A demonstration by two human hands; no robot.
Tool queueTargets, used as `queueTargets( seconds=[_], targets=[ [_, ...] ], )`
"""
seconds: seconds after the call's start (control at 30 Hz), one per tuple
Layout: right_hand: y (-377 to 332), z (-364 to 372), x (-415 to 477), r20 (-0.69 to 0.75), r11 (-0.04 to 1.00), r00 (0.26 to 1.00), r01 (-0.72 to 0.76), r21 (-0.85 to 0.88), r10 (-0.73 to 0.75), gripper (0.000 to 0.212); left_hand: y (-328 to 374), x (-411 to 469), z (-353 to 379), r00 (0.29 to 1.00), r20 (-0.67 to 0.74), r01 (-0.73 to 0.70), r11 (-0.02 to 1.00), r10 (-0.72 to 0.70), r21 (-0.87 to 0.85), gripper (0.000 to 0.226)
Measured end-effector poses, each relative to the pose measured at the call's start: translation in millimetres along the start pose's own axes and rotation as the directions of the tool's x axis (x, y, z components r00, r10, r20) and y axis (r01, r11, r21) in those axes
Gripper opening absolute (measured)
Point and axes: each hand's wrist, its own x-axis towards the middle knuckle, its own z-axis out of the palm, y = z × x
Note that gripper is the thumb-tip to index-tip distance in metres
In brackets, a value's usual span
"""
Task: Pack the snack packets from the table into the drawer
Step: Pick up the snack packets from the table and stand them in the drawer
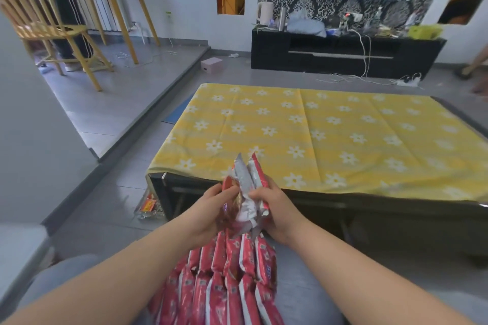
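Note:
Both hands hold a bunch of red and silver snack packets point(244, 187) upright in front of the low table point(303, 126). My left hand point(211, 208) grips the bunch from the left, my right hand point(274, 208) from the right. Below the hands, several more red snack packets point(227, 280) hang in rows down over my lap. The table is covered with a yellow flowered cloth and carries nothing. At its near left corner the drawer front point(169, 192) shows dark; whether the drawer stands open I cannot tell.
A clear tray with a red packet point(149, 206) lies on the floor by the table's left corner. A raised floor step point(126, 124) runs on the left, with wooden chairs point(52, 31) on it. A black TV cabinet point(343, 53) stands beyond the table. A pink box point(211, 64) sits on the floor.

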Motion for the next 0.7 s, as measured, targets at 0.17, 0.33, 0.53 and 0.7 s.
queueTargets(
  seconds=[0.17,0.33,0.53,0.7],
  targets=[
    [13.6,-15.7,-10.0,-0.017,0.991,0.996,-0.084,0.105,0.086,0.036,-19.6,3.0,-1.6,0.987,0.097,0.132,0.989,-0.125,-0.069,0.05],
    [31.5,-47.5,-1.7,-0.165,0.991,0.978,-0.117,0.063,0.126,0.03,-33.5,18.2,-6.8,0.984,-0.054,0.169,0.984,-0.172,-0.06,0.057],
    [61.3,-89.0,18.0,-0.381,0.899,0.919,-0.25,-0.36,0.103,0.045,-47.0,42.7,-26.1,0.951,-0.267,0.199,0.97,-0.156,0.14,0.059],
    [107.3,-110.0,24.4,-0.517,0.693,0.847,-0.446,-0.566,0.123,0.043,-54.1,58.3,-24.9,0.928,-0.331,0.259,0.935,-0.171,0.244,0.05]
  ],
)
